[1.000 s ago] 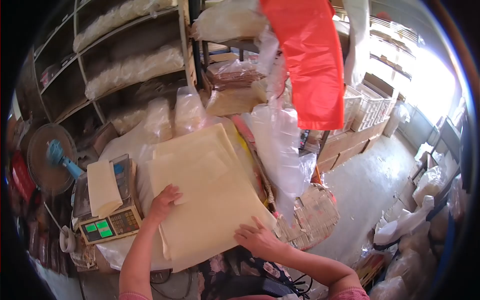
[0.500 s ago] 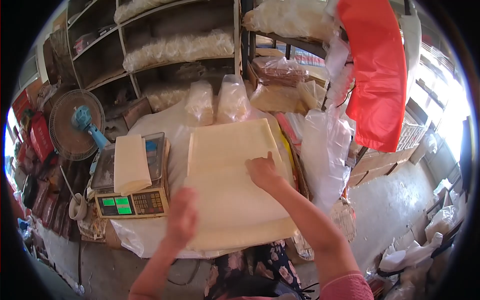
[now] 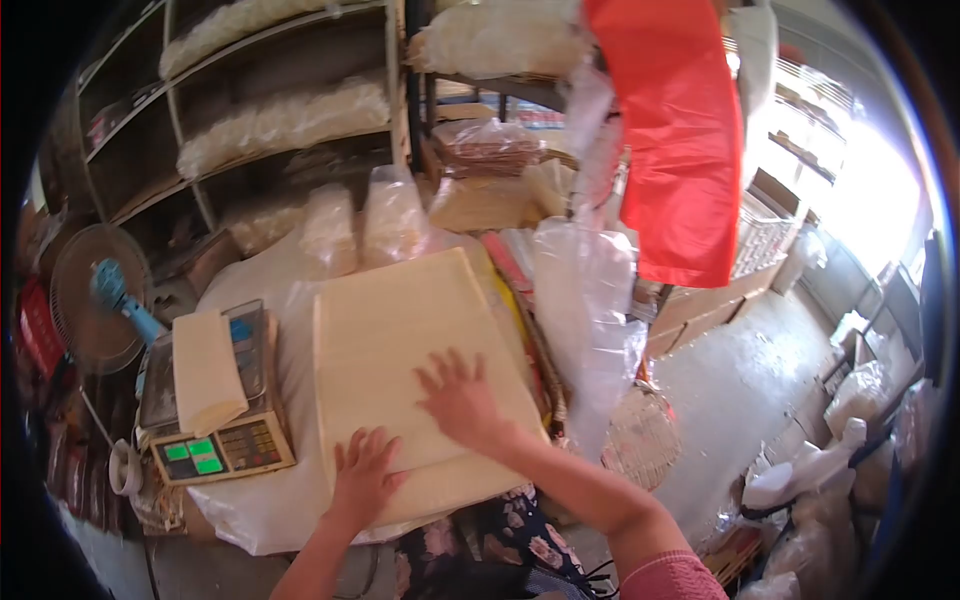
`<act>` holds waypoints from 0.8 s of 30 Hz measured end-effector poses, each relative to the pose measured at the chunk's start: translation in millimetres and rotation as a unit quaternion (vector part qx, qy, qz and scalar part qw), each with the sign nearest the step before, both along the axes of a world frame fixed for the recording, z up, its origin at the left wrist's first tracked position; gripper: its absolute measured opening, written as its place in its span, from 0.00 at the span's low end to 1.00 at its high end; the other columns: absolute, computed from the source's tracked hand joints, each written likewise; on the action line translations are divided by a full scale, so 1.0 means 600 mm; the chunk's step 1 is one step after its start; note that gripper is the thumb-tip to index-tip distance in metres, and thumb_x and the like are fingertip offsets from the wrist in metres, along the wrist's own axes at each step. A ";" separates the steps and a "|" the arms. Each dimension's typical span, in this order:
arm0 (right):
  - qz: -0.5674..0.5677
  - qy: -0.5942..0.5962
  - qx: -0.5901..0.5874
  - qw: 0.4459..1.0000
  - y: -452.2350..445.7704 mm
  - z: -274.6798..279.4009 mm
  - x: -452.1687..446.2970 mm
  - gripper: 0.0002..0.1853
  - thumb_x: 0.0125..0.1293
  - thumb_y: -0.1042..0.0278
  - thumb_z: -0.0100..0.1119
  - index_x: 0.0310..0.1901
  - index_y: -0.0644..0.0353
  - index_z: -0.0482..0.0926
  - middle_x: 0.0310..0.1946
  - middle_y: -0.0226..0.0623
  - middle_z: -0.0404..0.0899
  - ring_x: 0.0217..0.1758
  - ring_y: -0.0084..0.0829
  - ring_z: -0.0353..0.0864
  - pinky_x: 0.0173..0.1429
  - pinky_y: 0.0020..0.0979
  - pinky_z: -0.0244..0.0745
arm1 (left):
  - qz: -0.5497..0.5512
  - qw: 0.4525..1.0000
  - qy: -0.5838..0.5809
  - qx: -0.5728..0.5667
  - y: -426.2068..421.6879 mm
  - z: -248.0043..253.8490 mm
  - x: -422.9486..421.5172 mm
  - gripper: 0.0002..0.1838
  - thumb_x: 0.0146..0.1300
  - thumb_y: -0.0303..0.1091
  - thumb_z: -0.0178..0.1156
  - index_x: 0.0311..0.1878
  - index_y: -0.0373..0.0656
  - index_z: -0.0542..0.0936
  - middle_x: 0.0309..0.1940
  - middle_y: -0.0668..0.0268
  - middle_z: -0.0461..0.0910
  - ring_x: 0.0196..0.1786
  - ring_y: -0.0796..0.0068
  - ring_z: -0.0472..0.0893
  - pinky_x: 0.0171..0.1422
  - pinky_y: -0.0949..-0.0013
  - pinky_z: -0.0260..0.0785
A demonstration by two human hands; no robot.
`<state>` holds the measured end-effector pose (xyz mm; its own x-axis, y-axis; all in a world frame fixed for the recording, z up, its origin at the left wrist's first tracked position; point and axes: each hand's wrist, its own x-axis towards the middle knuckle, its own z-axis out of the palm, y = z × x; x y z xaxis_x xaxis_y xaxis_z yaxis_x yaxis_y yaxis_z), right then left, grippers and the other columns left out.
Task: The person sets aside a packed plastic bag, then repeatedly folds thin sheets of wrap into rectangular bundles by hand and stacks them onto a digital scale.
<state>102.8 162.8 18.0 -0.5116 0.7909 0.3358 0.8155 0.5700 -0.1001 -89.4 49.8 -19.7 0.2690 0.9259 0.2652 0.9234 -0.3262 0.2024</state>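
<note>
Broad cream-coloured sheets (image 3: pixel 400 320) lie flat on the plastic-covered table in front of me. My left hand (image 3: pixel 367 478) is over their near left part, fingers stretched and apart. Farther to the right, my right hand (image 3: pixel 462 402) is over the middle of the sheets, its fingers spread and slightly blurred. Neither hand holds anything; I cannot tell how firmly each touches the surface. On my left, a digital scale (image 3: pixel 225 447) with green lit displays carries a folded cream sheet (image 3: pixel 207 370).
Two clear plastic bags of pale goods (image 3: pixel 328 235) stand behind the sheets. A fan (image 3: pixel 100 300) is at the left. Shelves (image 3: pixel 290 155) with bagged goods line the back. Clear plastic (image 3: pixel 585 320) and red plastic (image 3: pixel 675 150) hang at the right.
The view has swung right. My right hand has come nearer to me and its fingers have spread. My left hand, blurred before, is now over the sheets' near part with fingers extended.
</note>
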 end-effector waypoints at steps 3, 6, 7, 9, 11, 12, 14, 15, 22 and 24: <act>0.037 0.031 -0.014 0.999 -0.018 -0.075 0.021 0.26 0.68 0.50 0.48 0.65 0.50 0.66 0.68 0.43 0.58 0.75 0.46 0.49 0.69 0.66 0.42 | 0.004 1.000 0.017 0.004 -0.001 0.006 0.004 0.29 0.57 0.41 0.61 0.63 0.50 0.69 0.66 0.57 0.61 0.69 0.48 0.59 0.69 0.40 0.50; 0.037 0.058 0.004 0.998 -0.020 -0.094 0.020 0.24 0.69 0.55 0.47 0.65 0.53 0.66 0.68 0.45 0.57 0.74 0.49 0.48 0.70 0.65 0.41 | -0.048 0.997 0.055 0.016 0.004 0.016 -0.024 0.28 0.51 0.33 0.62 0.59 0.47 0.73 0.62 0.57 0.67 0.65 0.51 0.66 0.66 0.47 0.57; 0.037 0.061 0.004 0.997 -0.021 -0.095 0.022 0.24 0.69 0.55 0.47 0.65 0.53 0.66 0.68 0.45 0.57 0.74 0.49 0.48 0.70 0.65 0.41 | -0.048 0.997 0.057 0.015 0.003 0.010 -0.045 0.28 0.51 0.33 0.62 0.59 0.47 0.73 0.62 0.57 0.67 0.65 0.51 0.66 0.66 0.47 0.57; 0.044 0.035 -0.022 0.998 -0.017 -0.087 0.025 0.26 0.69 0.53 0.48 0.66 0.54 0.64 0.69 0.46 0.56 0.75 0.49 0.47 0.70 0.64 0.42 | -0.029 0.997 0.035 0.060 0.012 0.000 -0.092 0.22 0.46 0.28 0.62 0.49 0.45 0.77 0.52 0.61 0.76 0.53 0.55 0.76 0.59 0.50 0.63; 0.054 0.049 -0.071 0.995 -0.039 -0.051 -0.003 0.27 0.68 0.53 0.49 0.66 0.54 0.64 0.67 0.47 0.60 0.73 0.50 0.52 0.69 0.64 0.45 | -0.021 0.996 0.036 0.077 0.005 0.024 -0.113 0.21 0.43 0.27 0.62 0.46 0.44 0.77 0.49 0.62 0.78 0.49 0.57 0.77 0.55 0.53 0.65; 0.064 0.061 -0.126 0.988 -0.058 -0.030 -0.019 0.27 0.68 0.53 0.50 0.66 0.55 0.64 0.64 0.49 0.64 0.70 0.51 0.58 0.68 0.64 0.48 | -0.012 0.996 0.033 0.087 -0.004 0.037 -0.118 0.20 0.41 0.25 0.62 0.44 0.43 0.78 0.46 0.62 0.79 0.45 0.59 0.79 0.51 0.56 0.67; 0.121 0.045 -0.162 0.978 -0.093 0.035 -0.036 0.29 0.65 0.57 0.53 0.66 0.55 0.63 0.61 0.49 0.67 0.67 0.50 0.63 0.67 0.63 0.51 | -0.020 0.990 0.034 0.133 -0.018 0.085 -0.090 0.20 0.43 0.25 0.63 0.44 0.42 0.77 0.45 0.61 0.79 0.45 0.59 0.79 0.51 0.58 0.68; 0.178 0.027 -0.194 0.964 -0.099 0.053 -0.045 0.30 0.63 0.61 0.56 0.66 0.56 0.61 0.58 0.49 0.69 0.63 0.49 0.67 0.65 0.62 0.55 | -0.026 0.982 0.033 0.181 -0.017 0.103 -0.071 0.19 0.44 0.26 0.65 0.44 0.42 0.77 0.44 0.60 0.79 0.45 0.59 0.79 0.51 0.60 0.69; 0.310 0.199 0.139 0.919 -0.104 0.085 0.023 0.24 0.51 0.76 0.56 0.54 0.62 0.73 0.51 0.42 0.76 0.59 0.42 0.73 0.62 0.42 0.66 | 0.128 0.816 -0.539 0.165 0.018 0.016 -0.118 0.29 0.66 0.37 0.56 0.65 0.37 0.59 0.59 0.56 0.69 0.60 0.62 0.72 0.63 0.62 0.66; 0.288 0.188 0.091 0.934 -0.106 0.032 0.062 0.24 0.49 0.76 0.57 0.53 0.61 0.74 0.52 0.40 0.76 0.60 0.41 0.72 0.63 0.40 0.65 | 0.100 0.853 -0.461 0.225 0.011 -0.050 -0.102 0.30 0.67 0.38 0.54 0.67 0.37 0.57 0.62 0.56 0.67 0.61 0.61 0.71 0.66 0.61 0.63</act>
